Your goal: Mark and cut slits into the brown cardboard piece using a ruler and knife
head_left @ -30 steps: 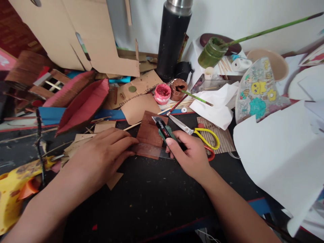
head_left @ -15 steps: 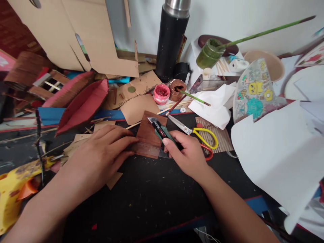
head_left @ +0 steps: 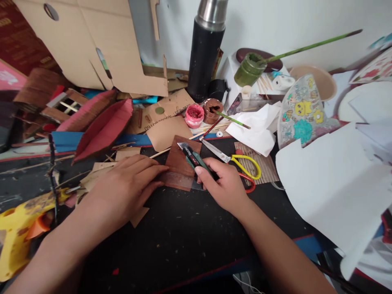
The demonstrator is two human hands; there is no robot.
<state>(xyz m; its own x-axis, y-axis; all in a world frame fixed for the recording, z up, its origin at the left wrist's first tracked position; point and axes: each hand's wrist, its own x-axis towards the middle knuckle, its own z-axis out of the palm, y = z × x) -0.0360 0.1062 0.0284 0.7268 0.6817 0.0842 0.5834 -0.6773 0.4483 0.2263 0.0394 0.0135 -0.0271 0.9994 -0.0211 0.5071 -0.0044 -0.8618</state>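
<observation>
A clear ruler [head_left: 180,181] lies across the lower part of a brown-painted cardboard piece [head_left: 183,157]. My left hand [head_left: 125,185] holds the ruler's left end down, thumb and fingertips bearing on it and on the cardboard's edge; its far end is hidden under the hand. In my right hand [head_left: 225,185], closed around the handle, is a black and green utility knife [head_left: 191,156]. Its bare blade points up and left, over the cardboard. Just right of the knife, scissors [head_left: 245,165] with yellow and red handles lie open.
Behind the work stand pink paint [head_left: 194,116] and brown paint [head_left: 212,110] jars and a black flask [head_left: 206,57]. Red-lined cardboard boats [head_left: 104,128] lie at left, a yellow glue gun [head_left: 21,232] lower left. White paper [head_left: 324,179] and corrugated cardboard [head_left: 266,165] are at right.
The camera view has shifted slightly. Both hands, the knife and the ruler keep almost the same places on the cardboard.
</observation>
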